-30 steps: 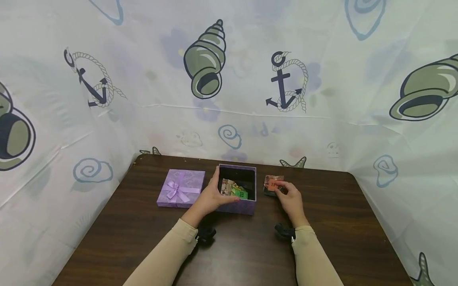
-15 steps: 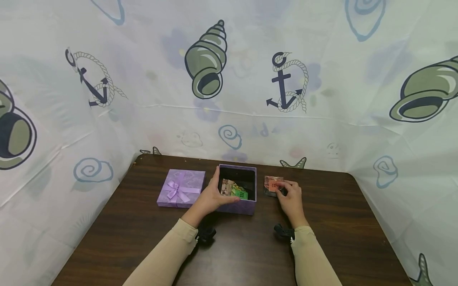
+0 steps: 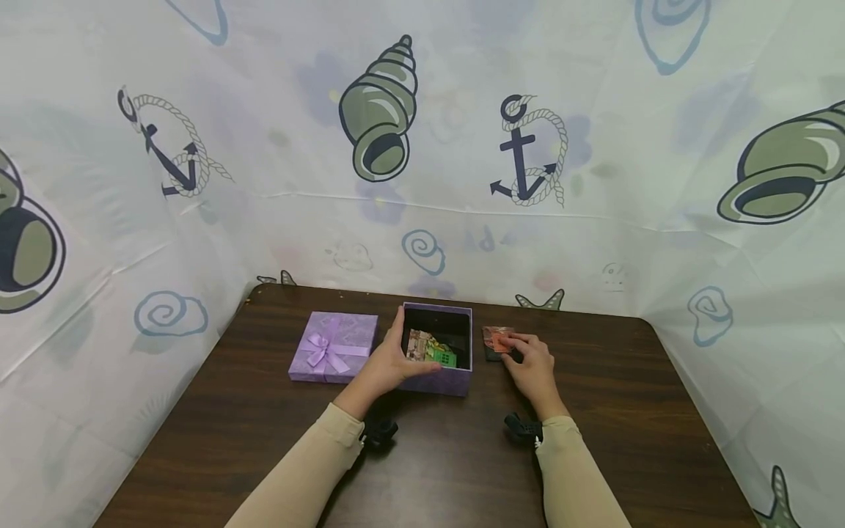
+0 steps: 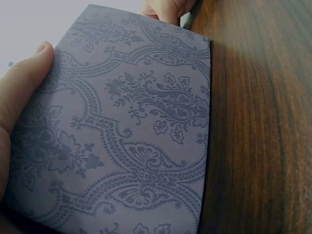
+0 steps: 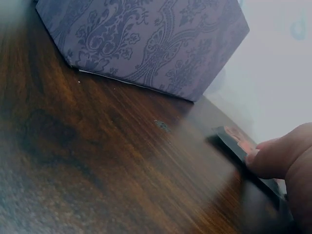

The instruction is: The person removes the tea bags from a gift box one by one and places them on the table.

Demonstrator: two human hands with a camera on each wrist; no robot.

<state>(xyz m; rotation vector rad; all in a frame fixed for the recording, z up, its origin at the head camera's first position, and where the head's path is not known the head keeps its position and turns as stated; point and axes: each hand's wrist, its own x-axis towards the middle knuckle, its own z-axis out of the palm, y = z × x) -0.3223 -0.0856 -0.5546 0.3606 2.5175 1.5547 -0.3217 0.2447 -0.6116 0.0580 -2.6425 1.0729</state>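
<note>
In the head view an uncovered purple gift box [image 3: 436,383] with a dark inside stands near the table's far edge. My left hand [image 3: 386,367] grips its left front corner, fingers along the left side and thumb across the front rim. The left wrist view shows the box's patterned wall [image 4: 141,112] filling most of the picture. Inside lie picture pieces [image 3: 425,346], one brown and one green. Right of the box, my right hand [image 3: 533,367] pinches a small flat packet [image 3: 496,334] with an orange-red picture and dark underside. Close over the wood, the packet [image 5: 234,146] tilts slightly.
The purple lid [image 3: 353,334] with a ribbon bow lies left of the box on the dark wooden table [image 3: 436,462]. A white curtain [image 3: 462,249] printed with shells and anchors hangs behind the table and along both sides.
My right hand has shifted a little left with the packet, closer to the box. The left hand, box and lid stay in place.
</note>
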